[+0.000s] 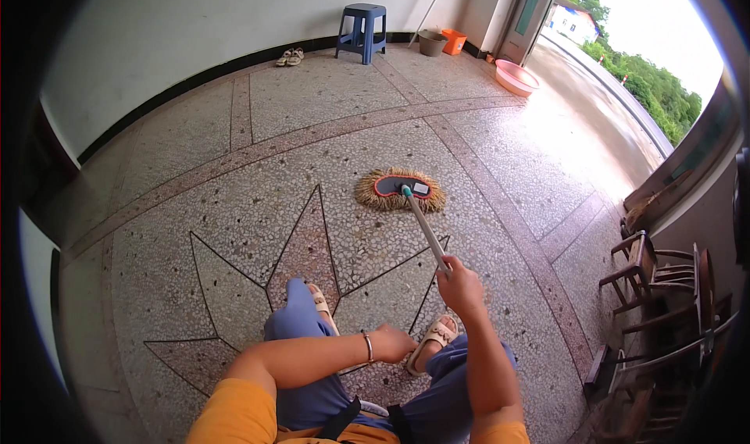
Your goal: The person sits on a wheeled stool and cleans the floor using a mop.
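In the head view, a mop with a shaggy tan fringe (369,195) lies flat on the speckled terrazzo floor. Its dark plate has a red edge, and a teal joint links it to a pale pole (426,230). My right hand (462,286) is wrapped around that pole, which slants away from me to the mop head. My left hand (395,344), with a bracelet at the wrist, has its fingers curled in front of my body. It appears above my right sandal (438,333); its palm side is hidden, so whether it grips anything cannot be seen.
Along the far wall are a pair of shoes (290,57), a blue plastic stool (361,31), a dark bucket (432,43) and an orange bin (453,41). A pink basin (515,79) sits by the open doorway. Wooden chairs (644,262) crowd the right side.
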`<state>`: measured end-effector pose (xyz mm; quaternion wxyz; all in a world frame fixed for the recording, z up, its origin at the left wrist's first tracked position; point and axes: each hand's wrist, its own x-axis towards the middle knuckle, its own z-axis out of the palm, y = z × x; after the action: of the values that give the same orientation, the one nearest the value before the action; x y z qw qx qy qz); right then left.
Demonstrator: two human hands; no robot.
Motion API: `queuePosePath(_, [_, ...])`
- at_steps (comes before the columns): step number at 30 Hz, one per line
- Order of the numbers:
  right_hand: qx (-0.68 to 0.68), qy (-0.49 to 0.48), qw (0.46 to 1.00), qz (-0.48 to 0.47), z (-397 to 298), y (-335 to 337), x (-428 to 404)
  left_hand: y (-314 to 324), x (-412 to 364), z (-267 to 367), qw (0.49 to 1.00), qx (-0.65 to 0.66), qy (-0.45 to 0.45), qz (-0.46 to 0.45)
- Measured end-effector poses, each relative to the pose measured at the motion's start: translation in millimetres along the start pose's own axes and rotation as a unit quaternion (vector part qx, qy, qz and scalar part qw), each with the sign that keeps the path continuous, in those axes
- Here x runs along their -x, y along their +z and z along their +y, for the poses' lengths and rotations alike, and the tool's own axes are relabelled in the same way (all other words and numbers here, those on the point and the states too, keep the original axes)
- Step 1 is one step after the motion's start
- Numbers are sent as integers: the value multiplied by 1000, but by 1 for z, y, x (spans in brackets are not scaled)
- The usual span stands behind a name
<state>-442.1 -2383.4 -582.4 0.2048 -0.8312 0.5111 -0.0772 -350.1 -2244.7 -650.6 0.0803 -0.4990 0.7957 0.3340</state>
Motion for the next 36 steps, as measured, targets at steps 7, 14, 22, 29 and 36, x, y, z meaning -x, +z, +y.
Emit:
queuePosePath(7, [-92, -60, 994, -10, -23, 28, -20, -40, 3, -46, 797, 449, -151, 374])
queuePosePath(14, [-138, -176, 970, -90, -46, 26, -1, -59, 7, -81, 392, 880, -33, 266])
queuePosePath(22, [-170, -260, 937, -157, -36, 0, -5, -67, -19, -106, 340, 913, -50, 219])
queuePosePath(29, [77, -234, 946, -211, 1, 11, 0, -55, 17, -76, 287, 932, -38, 217])
queuePosePath(36, [87, -301, 908, -277, -25, 43, 29, -30, 145, 7, 143, 958, -51, 243])
